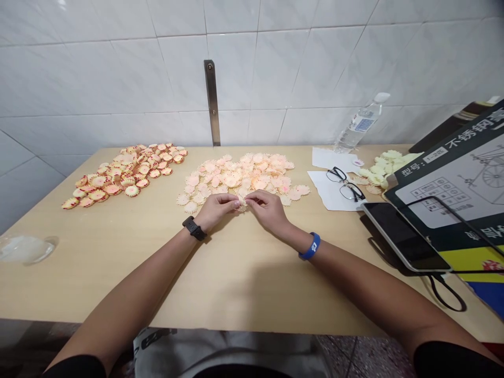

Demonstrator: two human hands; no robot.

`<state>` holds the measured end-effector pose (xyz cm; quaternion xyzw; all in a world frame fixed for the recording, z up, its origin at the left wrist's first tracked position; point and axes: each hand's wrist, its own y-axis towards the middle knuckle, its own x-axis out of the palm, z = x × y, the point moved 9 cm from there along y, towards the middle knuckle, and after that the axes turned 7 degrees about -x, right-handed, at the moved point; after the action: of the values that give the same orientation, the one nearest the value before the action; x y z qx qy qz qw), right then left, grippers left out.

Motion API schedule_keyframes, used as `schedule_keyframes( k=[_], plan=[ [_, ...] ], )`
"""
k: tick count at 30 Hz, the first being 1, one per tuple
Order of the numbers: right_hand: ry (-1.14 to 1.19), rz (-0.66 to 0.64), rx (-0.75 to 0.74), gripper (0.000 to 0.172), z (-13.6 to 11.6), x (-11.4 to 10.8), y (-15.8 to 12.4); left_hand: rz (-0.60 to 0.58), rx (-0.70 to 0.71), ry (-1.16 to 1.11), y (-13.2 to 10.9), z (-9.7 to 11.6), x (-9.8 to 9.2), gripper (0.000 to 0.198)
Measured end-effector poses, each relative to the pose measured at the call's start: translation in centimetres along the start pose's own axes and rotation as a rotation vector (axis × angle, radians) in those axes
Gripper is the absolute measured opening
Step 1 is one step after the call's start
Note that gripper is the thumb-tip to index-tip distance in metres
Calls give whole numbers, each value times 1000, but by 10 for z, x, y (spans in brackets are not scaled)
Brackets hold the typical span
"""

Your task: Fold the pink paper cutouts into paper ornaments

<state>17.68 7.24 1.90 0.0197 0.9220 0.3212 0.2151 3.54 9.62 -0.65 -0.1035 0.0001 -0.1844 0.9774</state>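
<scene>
Between my two hands is a small pale scalloped flower piece (pixel 243 205), pinched from both sides. My left hand (pixel 218 210), with a black watch on its wrist, grips its left edge between thumb and forefinger. On the other side my right hand (pixel 268 210), wearing a blue wristband, is closed on the right edge. Just behind the hands spreads a loose pile of pale pink flower pieces (pixel 236 173). Farther left lies a second pile of cream flower pieces with red edges (pixel 126 170). My fingers partly hide the held piece.
Eyeglasses (pixel 346 184) rest on white paper (pixel 328 197). Beyond are a water bottle (pixel 360 126) and pale yellow flower pieces (pixel 384 165). A cabled phone (pixel 407 236) leans near a printed box (pixel 452 178) at right. A clear cup (pixel 27 249) is at left; a tiled wall backs the table.
</scene>
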Motion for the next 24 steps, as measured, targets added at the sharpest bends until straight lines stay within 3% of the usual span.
schedule_keyframes(
  k=[4,10,17,20,24],
  plan=[
    [-19,-2,18,14,1,-3,2,82,-5,77,-1,3,-7,34],
    [2,-4,16,14,-1,-1,1,68,-28,107,-1,0,-2,32],
    [-84,-46,-54,14,-6,2,2,100,51,194,-1,7,-5,30],
    [-237,-94,-139,18,-10,-1,4,106,99,282,-1,12,-6,28],
    [-644,-190,-300,26,-16,-8,9,169,177,399,-1,19,-19,21]
  ],
)
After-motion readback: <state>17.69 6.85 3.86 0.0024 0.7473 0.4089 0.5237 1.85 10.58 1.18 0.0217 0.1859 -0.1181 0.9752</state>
